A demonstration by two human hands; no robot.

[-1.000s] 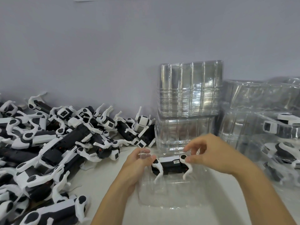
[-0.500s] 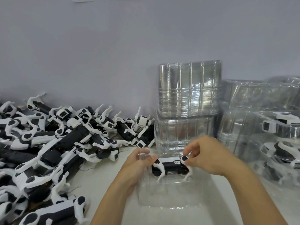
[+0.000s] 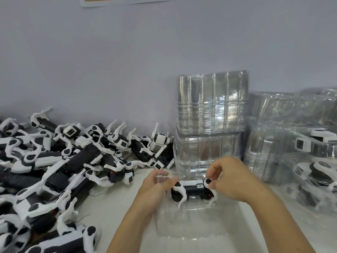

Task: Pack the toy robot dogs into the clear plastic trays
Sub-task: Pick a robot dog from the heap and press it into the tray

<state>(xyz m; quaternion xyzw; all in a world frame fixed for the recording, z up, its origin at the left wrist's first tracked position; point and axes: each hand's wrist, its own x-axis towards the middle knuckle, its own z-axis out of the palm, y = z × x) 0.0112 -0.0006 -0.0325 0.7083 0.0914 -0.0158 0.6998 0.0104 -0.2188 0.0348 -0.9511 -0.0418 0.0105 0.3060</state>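
Lower now than a second ago: the black-and-white toy robot dog has come down from above the clear plastic tray and sits in the tray's far end, white legs pointing down toward the near side, body lying left to right. Both hands have stayed on it through the descent.

Left hand: fingers curled, thumb and fingertips pinching the dog's left end at the tray's far left corner; whether it also grips the tray rim cannot be told through the clear plastic. Right hand: thumb and forefinger pinch the dog's right end at the round black-and-white hip joint, remaining fingers curled above.

Tray lies on the white table, near centre, between the two forearms.

Just beyond the tray, touching or nearly so, stands a stack of empty clear trays, against the grey wall.

Right side: more clear trays, some blurred; packed dogs show through the plastic at the far right.

Left side: large loose pile of toy robot dogs spread across the table from the wall to the near edge, legs sticking out at all angles.

Top edge: bottom strip of a paper sheet on the wall.
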